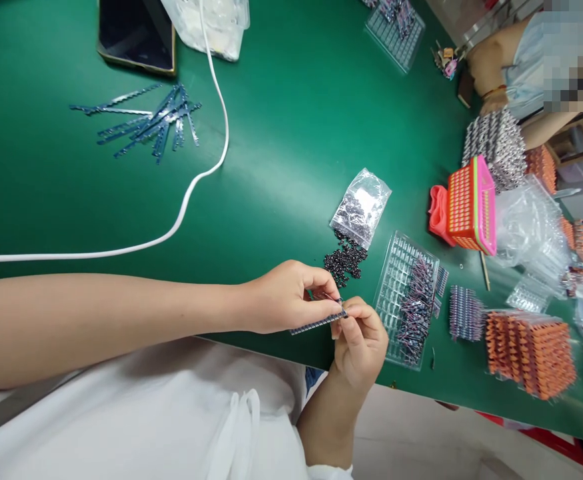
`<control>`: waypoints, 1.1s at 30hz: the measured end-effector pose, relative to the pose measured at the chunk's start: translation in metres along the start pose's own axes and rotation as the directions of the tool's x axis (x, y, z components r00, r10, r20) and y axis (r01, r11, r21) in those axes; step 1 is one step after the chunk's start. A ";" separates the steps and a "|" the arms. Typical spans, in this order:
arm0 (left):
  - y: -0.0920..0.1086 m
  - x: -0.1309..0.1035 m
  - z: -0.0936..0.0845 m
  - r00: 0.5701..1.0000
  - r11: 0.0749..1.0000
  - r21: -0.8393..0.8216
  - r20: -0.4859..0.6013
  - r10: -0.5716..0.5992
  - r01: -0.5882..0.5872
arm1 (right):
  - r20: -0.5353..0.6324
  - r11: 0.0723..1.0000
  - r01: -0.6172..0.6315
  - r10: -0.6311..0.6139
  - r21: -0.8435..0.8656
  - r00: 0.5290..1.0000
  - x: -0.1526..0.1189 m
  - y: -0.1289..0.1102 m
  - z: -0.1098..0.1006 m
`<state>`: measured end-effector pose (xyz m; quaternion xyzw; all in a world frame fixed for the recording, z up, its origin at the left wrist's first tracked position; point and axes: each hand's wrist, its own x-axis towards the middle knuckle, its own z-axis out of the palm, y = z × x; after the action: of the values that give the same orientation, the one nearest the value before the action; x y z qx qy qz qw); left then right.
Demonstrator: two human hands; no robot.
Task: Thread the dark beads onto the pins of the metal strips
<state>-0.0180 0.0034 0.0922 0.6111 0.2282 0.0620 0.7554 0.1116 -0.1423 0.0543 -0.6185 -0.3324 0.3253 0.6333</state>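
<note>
My left hand reaches in from the left with its thumb and fingers closed on a narrow dark strip, which looks like a row of small circuit boards. Thin reddish leads show under its fingers. At the strip's right end, the fingertips of my right hand meet those of my left in a pinch. A tiny dark piece shows between them, partly hidden. Just beyond the hands lies a heap of small black parts spilling from a clear plastic bag. Right of them, a clear compartment tray holds many small blue-and-pink pieces.
A white cable curves across the green table. Blue strips and a phone lie far left. An orange-and-pink basket, stacked orange parts and a blue stack stand right. Another person's arm rests beyond.
</note>
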 end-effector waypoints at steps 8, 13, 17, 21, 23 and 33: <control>-0.003 0.002 0.002 1.000 1.000 -0.025 -0.025 -0.008 0.007 | 0.053 0.998 -0.039 0.036 0.051 0.998 0.002 -0.003 0.000; -0.003 0.002 0.002 0.999 0.999 -0.037 -0.030 -0.024 0.023 | 0.040 0.999 -0.038 0.038 -0.012 0.998 0.002 -0.003 0.000; -0.003 0.003 0.002 0.999 0.998 -0.055 -0.026 -0.034 0.033 | 0.047 0.999 -0.045 0.044 0.010 0.998 0.002 -0.002 0.001; -0.003 0.003 0.002 0.999 0.997 -0.069 -0.020 -0.044 0.043 | 0.056 0.998 -0.043 0.041 0.041 0.998 0.001 -0.003 0.002; -0.003 0.003 0.002 0.999 0.996 -0.078 -0.021 -0.045 0.043 | 0.048 0.999 -0.038 0.037 0.032 0.998 0.001 -0.003 0.003; -0.003 0.002 0.003 0.999 0.989 -0.143 -0.009 -0.044 0.042 | 0.047 0.996 -0.062 0.059 0.064 0.997 0.002 -0.005 0.004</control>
<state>-0.0155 0.0007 0.0888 0.5500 0.2409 0.0655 0.7970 0.1091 -0.1384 0.0592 -0.6000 -0.3167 0.3689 0.6353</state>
